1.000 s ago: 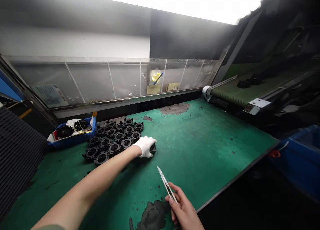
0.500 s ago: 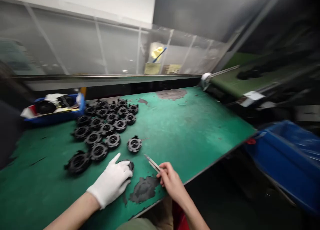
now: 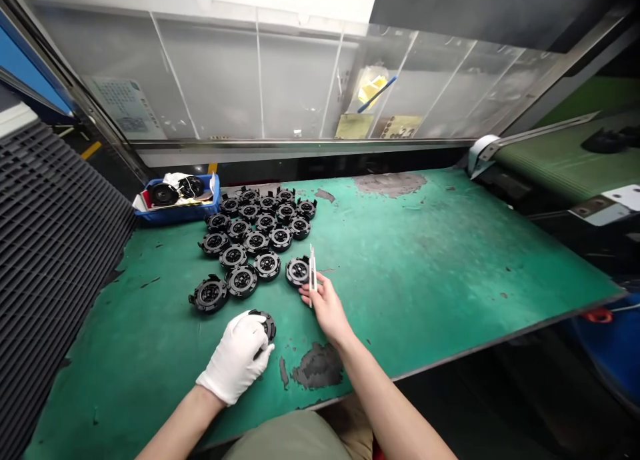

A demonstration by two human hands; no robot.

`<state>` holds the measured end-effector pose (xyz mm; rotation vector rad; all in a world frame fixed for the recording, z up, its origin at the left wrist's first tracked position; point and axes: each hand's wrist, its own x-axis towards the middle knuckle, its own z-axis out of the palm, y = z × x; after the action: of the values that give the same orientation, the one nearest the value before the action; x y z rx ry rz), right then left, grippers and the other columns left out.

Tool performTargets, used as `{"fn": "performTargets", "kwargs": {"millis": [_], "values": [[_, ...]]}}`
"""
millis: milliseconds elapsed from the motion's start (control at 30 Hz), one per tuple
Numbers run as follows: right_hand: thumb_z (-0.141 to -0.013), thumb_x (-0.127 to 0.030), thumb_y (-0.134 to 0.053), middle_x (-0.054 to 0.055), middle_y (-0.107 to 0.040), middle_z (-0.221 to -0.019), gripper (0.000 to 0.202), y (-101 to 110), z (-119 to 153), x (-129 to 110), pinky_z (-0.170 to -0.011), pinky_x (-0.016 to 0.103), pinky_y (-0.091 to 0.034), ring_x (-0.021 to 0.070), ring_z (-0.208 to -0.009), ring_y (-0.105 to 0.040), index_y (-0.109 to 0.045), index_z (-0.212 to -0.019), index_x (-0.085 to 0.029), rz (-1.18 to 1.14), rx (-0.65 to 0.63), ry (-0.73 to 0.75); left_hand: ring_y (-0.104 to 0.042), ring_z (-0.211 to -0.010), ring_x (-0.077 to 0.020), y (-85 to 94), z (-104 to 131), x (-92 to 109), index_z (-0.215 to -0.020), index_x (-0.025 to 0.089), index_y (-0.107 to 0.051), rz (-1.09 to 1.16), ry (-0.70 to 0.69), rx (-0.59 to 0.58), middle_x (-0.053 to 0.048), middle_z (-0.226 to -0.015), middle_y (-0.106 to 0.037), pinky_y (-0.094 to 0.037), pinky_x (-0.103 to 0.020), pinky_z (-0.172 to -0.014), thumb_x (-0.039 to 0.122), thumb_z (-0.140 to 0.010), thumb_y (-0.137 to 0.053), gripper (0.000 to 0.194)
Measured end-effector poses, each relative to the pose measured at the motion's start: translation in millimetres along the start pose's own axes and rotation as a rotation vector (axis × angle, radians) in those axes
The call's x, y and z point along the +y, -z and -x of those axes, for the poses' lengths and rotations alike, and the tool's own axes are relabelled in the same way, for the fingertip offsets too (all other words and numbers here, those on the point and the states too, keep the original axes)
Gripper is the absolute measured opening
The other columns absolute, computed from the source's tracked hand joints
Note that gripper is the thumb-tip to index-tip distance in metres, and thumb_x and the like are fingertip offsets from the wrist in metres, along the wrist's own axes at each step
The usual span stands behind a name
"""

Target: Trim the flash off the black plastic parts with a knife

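My left hand (image 3: 239, 357), in a white glove, is closed round a black round plastic part (image 3: 269, 325) on the green table; the glove covers much of that part. My bare right hand (image 3: 325, 305) grips a slim, pale-handled utility knife (image 3: 313, 280), its narrow tip pointing away from me. Just left of the knife lies another black round part (image 3: 297, 271), partly overlapped by the knife and fingertips in this view. Several like parts (image 3: 256, 241) with ringed faces and small tabs sit grouped to the left, beyond my gloved hand.
A blue bin (image 3: 175, 213) with black parts and papers stands at the table's back left. Dark ribbed stacked panels (image 3: 65, 267) border the left side. A green conveyor (image 3: 555, 157) adjoins the back right. The green tabletop (image 3: 430, 267) has worn grey patches.
The view has swung left and sharpened. My right hand has moved forward with the knife, up to the single black part, and the knife has turned more upright. The left hand keeps its hold.
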<state>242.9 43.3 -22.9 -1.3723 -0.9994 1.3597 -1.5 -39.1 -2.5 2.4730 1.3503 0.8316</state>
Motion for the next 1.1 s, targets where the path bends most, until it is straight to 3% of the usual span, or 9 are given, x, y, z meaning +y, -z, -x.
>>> {"fn": "performTargets", "kwargs": {"millis": [100, 200, 300, 400, 600, 700, 833, 967, 1100], "values": [[-0.09, -0.059, -0.07, 0.01, -0.074, -0.119, 0.065, -22, -14, -5, -0.096, 0.045, -0.062, 0.0236, -0.105, -0.075, -0.054, -0.143, -0.025, -0.051, -0.021, 0.014, -0.072, -0.11, -0.028, -1.7, 3, -4, -0.082, 0.023, -0.055, -0.019, 0.007, 0.042, -0.003, -0.093, -0.069, -0.059, -0.054, -0.106, 0.012, -0.09, -0.067, 0.019], [-0.088, -0.062, -0.071, 0.009, -0.073, -0.113, 0.069, -11, -3, -12, -0.088, 0.042, -0.063, 0.0215, -0.093, -0.073, -0.054, -0.142, -0.024, -0.042, -0.036, 0.025, -0.07, -0.115, -0.0306, -3.8, 14, -10, -0.098, 0.024, -0.061, -0.042, 0.052, 0.094, -0.01, -0.116, -0.068, -0.064, -0.052, -0.1, 0.018, -0.09, -0.074, 0.017], [-0.085, -0.068, -0.075, 0.003, -0.07, -0.099, 0.072, 21, 25, -15, -0.08, 0.037, -0.06, 0.0192, -0.083, -0.07, -0.055, -0.139, -0.026, 0.017, -0.089, 0.016, -0.063, -0.133, -0.0367, -8.0, 26, -12, -0.139, 0.022, -0.055, -0.064, 0.147, 0.185, -0.019, -0.145, -0.055, -0.061, -0.058, -0.11, 0.033, -0.084, -0.089, 0.065], [-0.091, -0.077, -0.067, -0.002, -0.063, -0.08, 0.06, 45, 52, -14, -0.064, 0.031, -0.052, 0.0159, -0.067, -0.06, -0.06, -0.12, -0.025, 0.137, -0.164, -0.023, -0.053, -0.147, -0.0418, -15.6, 24, -14, -0.152, 0.023, -0.043, 0.038, 0.324, 0.322, -0.022, -0.156, -0.043, -0.053, -0.065, -0.12, 0.046, -0.079, -0.094, 0.092], [-0.106, -0.063, -0.058, -0.002, -0.063, -0.08, 0.039, 58, 88, -29, -0.065, 0.028, -0.044, 0.0155, -0.071, -0.054, -0.062, -0.097, -0.025, 0.489, -0.326, 0.008, -0.067, -0.139, -0.0346, -13.7, 2, -19, -0.162, 0.025, -0.04, 0.371, 0.299, -0.149, -0.015, -0.152, -0.063, -0.057, -0.05, -0.12, 0.054, -0.067, -0.101, 0.117], [-0.106, -0.055, -0.06, 0.002, -0.069, -0.092, 0.03, 64, 96, -41, -0.077, 0.033, -0.05, 0.0194, -0.083, -0.061, -0.067, -0.101, -0.026, 0.609, -0.396, 0.062, -0.056, -0.151, -0.0352, 0.3, 3, -16, -0.167, 0.027, -0.037, 0.47, 0.236, -0.311, -0.014, -0.165, -0.054, -0.049, -0.05, -0.128, 0.048, -0.074, -0.096, 0.112], [-0.113, -0.043, -0.045, 0.007, -0.075, -0.112, 0.027, 68, 92, -47, -0.084, 0.037, -0.056, 0.0233, -0.096, -0.071, -0.064, -0.124, -0.027, 0.872, -0.524, 0.282, -0.045, -0.159, -0.0381, 7.5, 12, -11, -0.17, 0.02, -0.029, 0.488, 0.279, -0.29, -0.021, -0.171, -0.042, -0.039, -0.058, -0.134, 0.042, -0.086, -0.084, 0.103], [-0.115, -0.039, -0.039, 0.009, -0.075, -0.114, 0.029, 60, 79, -42, -0.08, 0.037, -0.058, 0.0238, -0.095, -0.074, -0.06, -0.128, -0.024, 1.033, -0.565, 0.423, -0.054, -0.149, -0.046, -2.9, 6, -8, -0.161, 0.016, -0.044, 0.403, 0.332, -0.241, -0.024, -0.159, -0.054, -0.044, -0.065, -0.128, 0.057, -0.069, -0.097, 0.113], [-0.114, -0.042, -0.044, 0.009, -0.077, -0.118, 0.03, 53, 70, -41, -0.081, 0.036, -0.058, 0.0233, -0.097, -0.075, -0.06, -0.132, -0.024, 1.077, -0.631, 0.484, -0.061, -0.144, -0.0389, -2.4, -5, -10, -0.156, 0.021, -0.055, 0.44, 0.25, -0.31, -0.016, -0.154, -0.064, -0.048, -0.057, -0.126, 0.043, -0.083, -0.087, 0.083]]}}
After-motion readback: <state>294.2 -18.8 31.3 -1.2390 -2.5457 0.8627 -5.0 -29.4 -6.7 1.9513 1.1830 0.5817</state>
